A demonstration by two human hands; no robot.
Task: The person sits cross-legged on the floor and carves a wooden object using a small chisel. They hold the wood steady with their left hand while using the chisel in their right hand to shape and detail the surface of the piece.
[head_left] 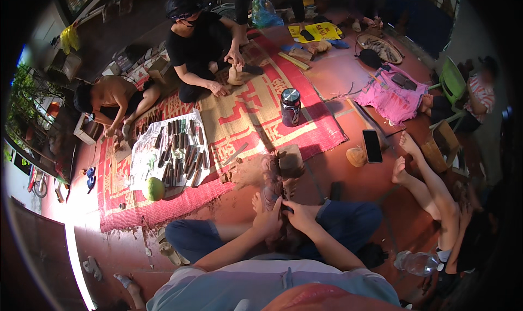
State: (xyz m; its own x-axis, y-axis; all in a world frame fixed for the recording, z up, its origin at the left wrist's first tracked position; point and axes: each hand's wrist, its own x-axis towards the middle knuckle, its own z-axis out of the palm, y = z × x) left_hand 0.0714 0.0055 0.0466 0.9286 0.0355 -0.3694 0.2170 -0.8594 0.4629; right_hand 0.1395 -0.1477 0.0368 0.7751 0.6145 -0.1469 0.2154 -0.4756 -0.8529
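Fingers of the left hand (266, 221) bend against the near part of a dark brown carved piece (272, 183), between the seated wearer's folded legs; their undersides are hidden, so whether they close round it cannot be told. Fingers of the right hand (300, 215) curl in at its right side, tips touching or just beside it; any tool within them is too small to make out. The piece's lower end is lost in shadow between the forearms, and its surface detail is blurred. Just beyond the fingers, a pale block (292, 161) is partly covered by the piece. Farther left, dark-handled tools (182, 150) lie on a white sheet (143, 166) over a red and yellow mat (180, 205), near a green round fruit (153, 190). Right of the fingers, a phone (372, 146) rests on the tiles; beyond it, a person's bare legs (430, 191) run into darkness.
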